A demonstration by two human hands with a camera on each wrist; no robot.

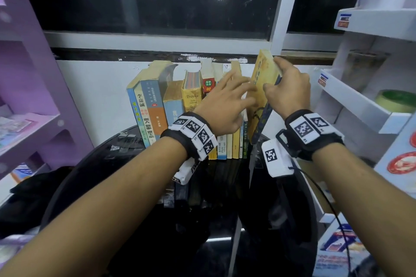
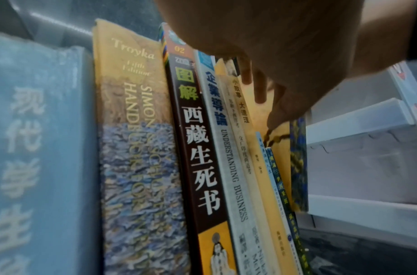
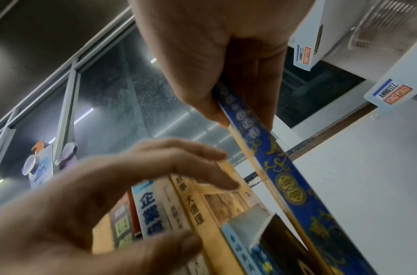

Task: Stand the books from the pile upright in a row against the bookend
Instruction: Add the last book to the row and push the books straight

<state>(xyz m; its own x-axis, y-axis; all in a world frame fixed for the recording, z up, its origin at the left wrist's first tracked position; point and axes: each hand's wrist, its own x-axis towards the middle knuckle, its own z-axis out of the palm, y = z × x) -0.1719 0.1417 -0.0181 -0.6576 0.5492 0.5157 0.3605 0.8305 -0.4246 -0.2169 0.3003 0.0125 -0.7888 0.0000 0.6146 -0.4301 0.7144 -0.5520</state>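
Note:
A row of books (image 1: pixel 157 105) stands on the black round table (image 1: pixel 126 155) against the wall; the left ones lean. My right hand (image 1: pixel 279 81) grips a tall yellow book with a blue patterned spine (image 1: pixel 261 69), tilted at the row's right end, thumb on one cover and fingers on the other. The right wrist view shows that spine (image 3: pixel 285 178) pinched in my right hand (image 3: pixel 238 83). My left hand (image 1: pixel 238 92) has straight, spread fingers against the tops of the row's thin right-hand books (image 2: pixel 257 167). I see no bookend.
A purple shelf unit (image 1: pixel 33 96) stands at the left and a white display rack (image 1: pixel 360 101) with a roll of tape (image 1: pixel 396 99) at the right, close to the held book. Dark cloth (image 1: pixel 33 189) lies low on the left. A window runs behind the row.

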